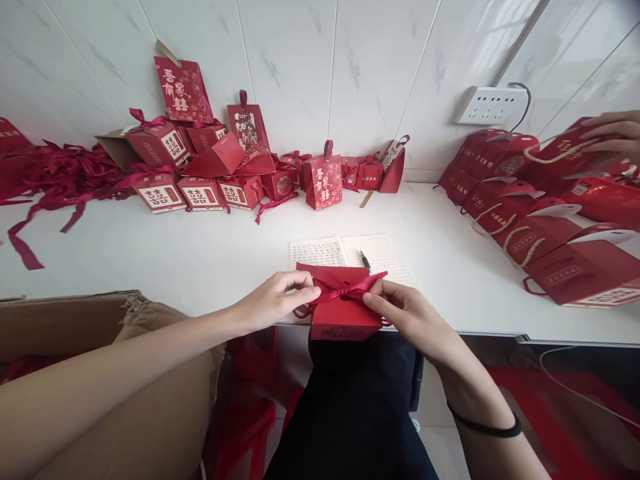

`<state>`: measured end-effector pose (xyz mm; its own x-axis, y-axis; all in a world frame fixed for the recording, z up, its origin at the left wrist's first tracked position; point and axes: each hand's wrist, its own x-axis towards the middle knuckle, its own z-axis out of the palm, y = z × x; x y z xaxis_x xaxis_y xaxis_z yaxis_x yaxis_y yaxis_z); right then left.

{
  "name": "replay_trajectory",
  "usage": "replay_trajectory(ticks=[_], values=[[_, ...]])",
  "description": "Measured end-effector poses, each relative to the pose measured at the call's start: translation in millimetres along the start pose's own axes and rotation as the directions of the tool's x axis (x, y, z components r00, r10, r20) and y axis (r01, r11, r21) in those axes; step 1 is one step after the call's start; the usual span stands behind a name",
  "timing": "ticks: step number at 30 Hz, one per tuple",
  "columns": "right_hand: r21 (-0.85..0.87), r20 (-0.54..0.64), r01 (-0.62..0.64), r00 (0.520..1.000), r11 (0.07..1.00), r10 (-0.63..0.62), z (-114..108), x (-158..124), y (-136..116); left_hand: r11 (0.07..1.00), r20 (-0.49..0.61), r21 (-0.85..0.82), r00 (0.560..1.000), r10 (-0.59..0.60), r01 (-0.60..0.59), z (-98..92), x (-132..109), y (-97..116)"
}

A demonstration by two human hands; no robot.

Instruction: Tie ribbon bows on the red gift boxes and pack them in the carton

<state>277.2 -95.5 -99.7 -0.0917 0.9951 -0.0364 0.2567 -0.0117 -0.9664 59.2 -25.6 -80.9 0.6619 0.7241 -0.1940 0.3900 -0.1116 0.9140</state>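
Observation:
A red gift box sits in front of me at the table's front edge, partly over the notebook. Across its top runs a dark red ribbon, knotted in the middle. On the left side, my left hand pinches the ribbon between thumb and fingers. The opposite side of the same ribbon is held by my right hand, thumb on top and fingers partly hidden behind. An open notebook with a written left page lies just behind the box, and a black pen rests on it.
Red boxes and loose ribbons line the wall at left. Red boxes with rope handles stand at right, where another person's hand holds one. A power strip is on the wall; a cardboard carton stands lower left.

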Motion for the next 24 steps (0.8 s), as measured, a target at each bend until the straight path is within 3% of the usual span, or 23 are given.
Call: replay_trajectory(ticks=[6, 11, 15, 17, 21, 24], values=[[0.303, -0.004, -0.027, 1.000, 0.953, 0.029, 2.7, -4.4, 9.8, 0.999, -0.013, 0.008, 0.998, 0.054, -0.054, 1.4, 2.2, -7.7], [0.459, -0.028, -0.060, 0.996, 0.886, 0.082, 5.4, -3.4, 21.7, 0.996, 0.000, 0.055, 0.998, 0.069, -0.068, -0.4, 4.2, -11.4], [0.580, 0.040, -0.070, 0.998, 0.812, 0.058, 5.9, -2.1, 30.0, 0.993, 0.017, 0.087, 0.997, 0.073, -0.075, -2.4, 5.9, -11.9], [0.615, 0.056, -0.059, 0.998, 0.786, 0.031, 6.6, -0.9, 33.2, 0.992, 0.025, 0.096, 0.997, 0.076, -0.078, -3.1, 6.5, -12.6], [0.654, -0.018, 0.010, 1.000, 0.756, 0.002, 8.5, 2.6, 38.4, 0.992, 0.044, 0.088, 0.995, 0.085, -0.089, -3.4, 6.7, -15.8], [0.538, -0.039, 0.027, 0.999, 0.843, -0.007, 3.9, 2.8, 38.6, 0.994, 0.023, 0.078, 0.997, 0.075, -0.077, -4.6, 6.8, -16.4]])
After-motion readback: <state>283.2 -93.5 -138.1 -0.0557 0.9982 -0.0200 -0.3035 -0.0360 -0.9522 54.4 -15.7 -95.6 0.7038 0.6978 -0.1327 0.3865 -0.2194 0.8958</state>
